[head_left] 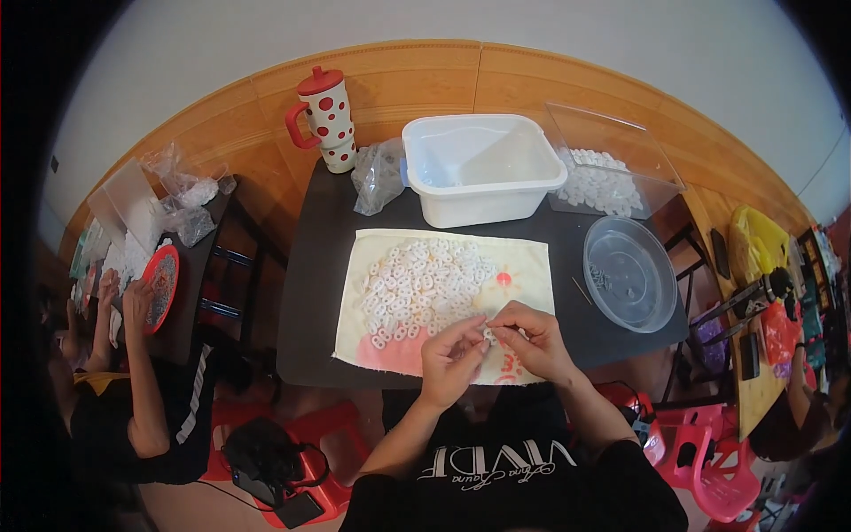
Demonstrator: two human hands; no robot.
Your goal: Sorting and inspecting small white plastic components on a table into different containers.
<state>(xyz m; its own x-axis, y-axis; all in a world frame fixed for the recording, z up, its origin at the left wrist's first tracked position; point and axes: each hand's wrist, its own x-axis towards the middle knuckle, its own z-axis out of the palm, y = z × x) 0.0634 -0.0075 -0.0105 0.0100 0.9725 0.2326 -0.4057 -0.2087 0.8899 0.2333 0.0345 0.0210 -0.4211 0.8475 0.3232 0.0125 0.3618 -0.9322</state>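
Observation:
Over the near edge of a cream cloth (541,266), my left hand (452,362) and my right hand (532,341) meet fingertip to fingertip. Both are closed in a pinch on a small white plastic piece (488,333), mostly hidden by the fingers. Just beyond them, a loose heap of similar white two-holed pieces (425,282) covers much of the cloth. To the right, a round clear plastic lid (634,288) holds several small dark metallic bits (597,277). A thin stick-like thing (581,291) lies between the cloth and the lid.
A white tub (485,202) stands at the back of the dark table (306,293). Left of it are a crumpled plastic bag (379,182) and a red-dotted tumbler (332,124); right, a clear bin (660,168) with white pieces. A co-worker's hand (137,301) reaches a red tray (162,288).

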